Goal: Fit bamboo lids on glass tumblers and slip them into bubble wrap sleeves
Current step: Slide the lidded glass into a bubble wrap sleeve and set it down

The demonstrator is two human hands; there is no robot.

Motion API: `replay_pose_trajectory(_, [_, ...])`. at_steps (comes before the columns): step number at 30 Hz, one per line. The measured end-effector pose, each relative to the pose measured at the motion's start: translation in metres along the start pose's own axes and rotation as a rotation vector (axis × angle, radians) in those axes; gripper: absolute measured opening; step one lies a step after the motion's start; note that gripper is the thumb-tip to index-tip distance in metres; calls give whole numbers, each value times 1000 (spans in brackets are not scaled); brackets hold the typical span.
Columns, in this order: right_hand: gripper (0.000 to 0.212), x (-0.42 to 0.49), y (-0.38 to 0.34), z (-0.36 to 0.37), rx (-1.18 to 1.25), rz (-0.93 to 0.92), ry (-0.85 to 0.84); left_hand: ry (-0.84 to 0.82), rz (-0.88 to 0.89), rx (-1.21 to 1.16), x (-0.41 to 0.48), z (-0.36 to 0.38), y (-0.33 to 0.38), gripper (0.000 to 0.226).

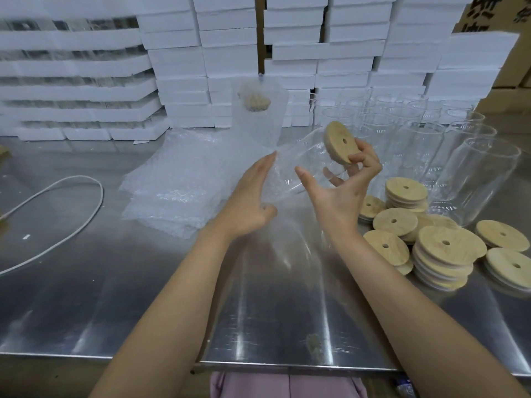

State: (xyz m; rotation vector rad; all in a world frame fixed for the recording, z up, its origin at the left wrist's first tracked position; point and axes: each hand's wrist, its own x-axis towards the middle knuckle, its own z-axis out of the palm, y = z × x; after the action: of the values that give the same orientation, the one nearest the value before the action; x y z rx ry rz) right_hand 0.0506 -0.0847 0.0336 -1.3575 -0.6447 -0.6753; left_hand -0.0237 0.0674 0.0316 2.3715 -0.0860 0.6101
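Left hand (247, 196) lies flat, fingers straight and together, with its palm against the base end of the clear glass tumbler (298, 162). The tumbler is held on its side above the brushed steel table (258, 311). Right hand (342, 191) curls its fingertips over the rim of the round bamboo lid with a centre hole (340, 142); the thumb is spread well apart from the fingers. The lid sits tilted at the tumbler mouth and appears not fully seated.

To complete the fit:
1. Brace the base with the flat palm.
2. Square the lid to the glass rim.
3. Press evenly around the edge. A skewed push is likely to jam the lid or let it slip on the glass.

Flat clear bubble wrap sleeves (178, 182) lie stacked on the table just left of the hands, within reach for sleeving.
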Motion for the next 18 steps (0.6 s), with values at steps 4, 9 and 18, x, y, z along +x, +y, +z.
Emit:
replay_pose_trajectory(4, [67,0,-6,1,105,19,-10,156,84,182,3,9,-2,93])
replay_pose_trajectory(9, [67,-4,-9,3,171,10,1,303,202,278,6,8,-3,91])
replay_pose_trajectory(18, [44,-15,-6,10,110,56,-87,420,306,124,4,30,32,87])
